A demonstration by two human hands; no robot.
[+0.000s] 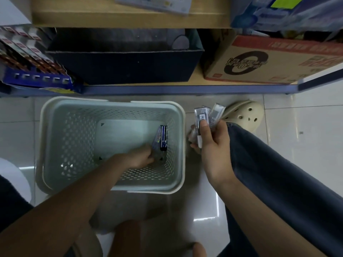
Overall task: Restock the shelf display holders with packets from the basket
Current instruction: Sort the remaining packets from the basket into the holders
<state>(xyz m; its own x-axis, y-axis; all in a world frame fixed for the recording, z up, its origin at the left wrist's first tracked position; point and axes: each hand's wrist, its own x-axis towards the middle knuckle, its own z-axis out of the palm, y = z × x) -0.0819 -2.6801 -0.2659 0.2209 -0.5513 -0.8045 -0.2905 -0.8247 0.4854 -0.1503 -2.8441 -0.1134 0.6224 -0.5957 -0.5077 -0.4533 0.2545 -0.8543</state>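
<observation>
We see dim, cool light; glare streaks the floor (206,217) nearer us than the right fingers (204,127); shelf (130,17) goods beyond them blur; edges bow.

Cream perforated clog (245,115) on white tiles (306,138); printed cardboard carton (278,60) beyond.

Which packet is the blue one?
The blue packet lying in the basket, which the left hand grips. The other packets, in the right hand outside the basket, are clear and grey.

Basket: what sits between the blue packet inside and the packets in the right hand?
Only the perforated right wall of the basket and its rim, per head view.
</observation>
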